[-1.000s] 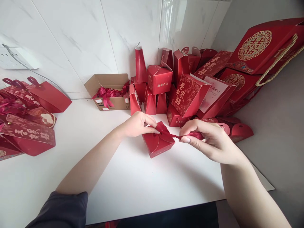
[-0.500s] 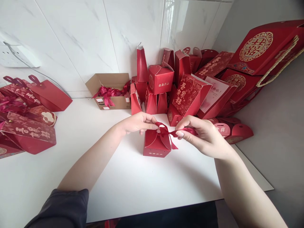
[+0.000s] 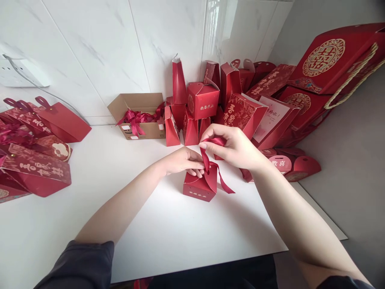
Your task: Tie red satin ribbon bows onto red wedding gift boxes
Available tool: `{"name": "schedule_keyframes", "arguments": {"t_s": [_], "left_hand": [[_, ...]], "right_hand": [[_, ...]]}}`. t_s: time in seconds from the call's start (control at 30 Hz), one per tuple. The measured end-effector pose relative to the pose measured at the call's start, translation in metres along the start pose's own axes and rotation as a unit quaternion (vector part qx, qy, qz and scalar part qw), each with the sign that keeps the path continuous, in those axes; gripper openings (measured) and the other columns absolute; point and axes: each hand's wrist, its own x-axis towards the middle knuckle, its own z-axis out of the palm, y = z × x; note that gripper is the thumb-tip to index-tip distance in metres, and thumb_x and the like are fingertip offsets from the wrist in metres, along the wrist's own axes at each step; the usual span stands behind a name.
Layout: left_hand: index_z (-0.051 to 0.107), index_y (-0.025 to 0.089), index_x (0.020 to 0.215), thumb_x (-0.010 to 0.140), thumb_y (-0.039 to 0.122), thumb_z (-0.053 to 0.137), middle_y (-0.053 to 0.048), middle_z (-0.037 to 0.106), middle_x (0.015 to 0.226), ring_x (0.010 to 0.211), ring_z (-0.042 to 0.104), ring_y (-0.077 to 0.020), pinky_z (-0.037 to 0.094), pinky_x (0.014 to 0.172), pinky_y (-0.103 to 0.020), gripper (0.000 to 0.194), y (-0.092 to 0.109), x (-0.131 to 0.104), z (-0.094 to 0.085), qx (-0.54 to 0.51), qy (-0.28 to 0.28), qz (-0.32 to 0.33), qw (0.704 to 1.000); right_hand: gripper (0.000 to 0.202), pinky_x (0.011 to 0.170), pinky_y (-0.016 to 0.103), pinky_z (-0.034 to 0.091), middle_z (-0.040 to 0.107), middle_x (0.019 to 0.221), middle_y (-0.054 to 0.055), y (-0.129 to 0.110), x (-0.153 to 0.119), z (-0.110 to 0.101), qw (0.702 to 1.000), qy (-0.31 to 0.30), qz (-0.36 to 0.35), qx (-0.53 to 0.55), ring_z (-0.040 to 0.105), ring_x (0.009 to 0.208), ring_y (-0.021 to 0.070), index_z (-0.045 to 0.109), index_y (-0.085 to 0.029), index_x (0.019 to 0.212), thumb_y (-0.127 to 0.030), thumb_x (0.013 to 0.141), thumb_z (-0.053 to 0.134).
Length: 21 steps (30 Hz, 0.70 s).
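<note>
A small red box [image 3: 200,188] with gold lettering stands on the white table, its curved flaps folded together on top. A dark red ribbon [image 3: 224,182] comes from the box's top, one loose end hanging over the right side. Above and to the right of the box, my right hand [image 3: 224,144] pinches the ribbon's other part and holds it raised. My left hand [image 3: 188,162] is at the top left of the box, fingers closed at the ribbon's base; its fingertips partly hide where the ribbon meets the flaps.
Behind stands an open cardboard box [image 3: 144,130] of ribbons. Red boxes [image 3: 203,100] are stacked beside it. Large red bags [image 3: 327,60] lean at the right, and finished-looking red boxes [image 3: 42,164] lie at the far left. The table's front edge [image 3: 195,263] is near.
My right hand has moved up and left with the ribbon. The ribbon loop beside my left fingers is gone, and a longer end hangs on the right. The box has turned slightly.
</note>
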Motion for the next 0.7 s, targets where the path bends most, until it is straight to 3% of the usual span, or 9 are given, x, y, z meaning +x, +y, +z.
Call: {"name": "schedule_keyframes", "arguments": {"t_s": [0.17,0.33,0.43,0.5,0.53,0.63,0.7], "left_hand": [[0.075,0.014,0.085,0.08,0.025,0.07,-0.008,0.075,0.083,0.077,0.072,-0.0166,0.058,0.071,-0.026,0.013,0.002,-0.003,0.0,0.0,-0.01,0.01,1.0],[0.076,0.012,0.087,0.079,0.042,0.073,-0.01,0.075,0.079,0.076,0.072,-0.0175,0.059,0.072,-0.028,0.031,0.006,-0.004,0.005,-0.008,0.024,-0.024,0.999],[0.075,0.012,0.085,0.081,0.046,0.07,-0.008,0.074,0.074,0.069,0.071,-0.015,0.058,0.068,-0.026,0.035,0.005,-0.001,0.008,-0.037,0.048,-0.029,0.998],[0.074,0.012,0.084,0.081,0.046,0.071,-0.007,0.073,0.072,0.068,0.07,-0.0146,0.058,0.066,-0.025,0.034,0.003,0.0,0.009,-0.048,0.048,-0.024,0.997],[0.074,0.013,0.084,0.081,0.046,0.071,-0.007,0.073,0.072,0.068,0.07,-0.0146,0.057,0.066,-0.024,0.033,0.003,0.0,0.009,-0.052,0.049,-0.02,0.997],[0.074,0.012,0.083,0.08,0.046,0.071,-0.008,0.073,0.075,0.068,0.07,-0.0144,0.057,0.064,-0.023,0.034,0.004,-0.001,0.009,-0.053,0.051,-0.016,0.997],[0.074,0.012,0.081,0.08,0.047,0.071,-0.008,0.074,0.076,0.067,0.07,-0.0142,0.056,0.064,-0.023,0.035,0.005,-0.001,0.009,-0.048,0.053,-0.02,0.997]], "right_hand": [[0.012,0.068,0.026,0.042,0.057,0.075,-0.001,0.02,0.03,0.01,1.0,0.001,-0.031,0.001,0.05,0.07,0.0124,0.062,-0.017,0.083,-0.028,0.086,0.062],[0.011,0.074,0.03,0.046,0.064,0.08,0.001,0.038,0.045,0.03,1.0,-0.025,-0.012,0.002,0.058,0.075,0.0153,0.062,-0.017,0.086,-0.027,0.084,0.062],[0.03,0.092,0.034,0.047,0.066,0.112,0.006,0.041,0.037,0.036,0.999,-0.033,-0.011,0.042,0.062,0.103,0.0192,0.059,-0.018,0.114,-0.023,0.085,0.06],[0.045,0.104,0.035,0.042,0.053,0.139,0.008,0.04,0.024,0.034,0.998,-0.009,-0.019,0.061,0.051,0.126,0.0201,0.049,-0.022,0.132,-0.024,0.088,0.058],[0.045,0.104,0.035,0.041,0.049,0.143,0.008,0.039,0.017,0.032,0.997,0.004,-0.008,0.071,0.048,0.129,0.02,0.047,-0.023,0.135,-0.027,0.09,0.056],[0.028,0.092,0.034,0.047,0.062,0.115,0.007,0.042,-0.009,0.024,0.993,0.035,0.063,0.097,0.058,0.106,0.0186,0.059,-0.021,0.114,-0.04,0.097,0.046],[0.037,0.083,0.033,0.048,0.061,0.091,0.004,0.049,-0.024,0.022,0.989,0.017,0.12,0.084,0.058,0.086,0.0169,0.062,-0.019,0.09,-0.049,0.098,0.042]]}}
